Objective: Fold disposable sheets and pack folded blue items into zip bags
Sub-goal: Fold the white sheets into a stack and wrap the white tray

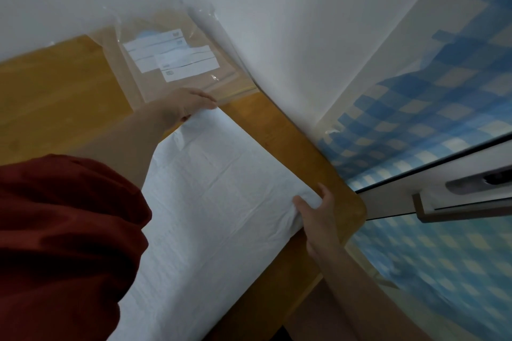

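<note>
A pale blue-white disposable sheet point(210, 196), folded into a long band, lies across the wooden table point(61, 97). My left hand point(188, 105) reaches out and grips its far corner. My right hand point(315, 207) pinches the near right corner between thumb and fingers. Beyond the sheet lies a pile of clear zip bags point(171, 55) with white label strips, against the wall.
White walls point(291, 22) meet in a corner just behind the table. At the right is a window frame with a handle point(471, 196) and blue checked film on the glass. My red sleeve point(63, 243) fills the lower left.
</note>
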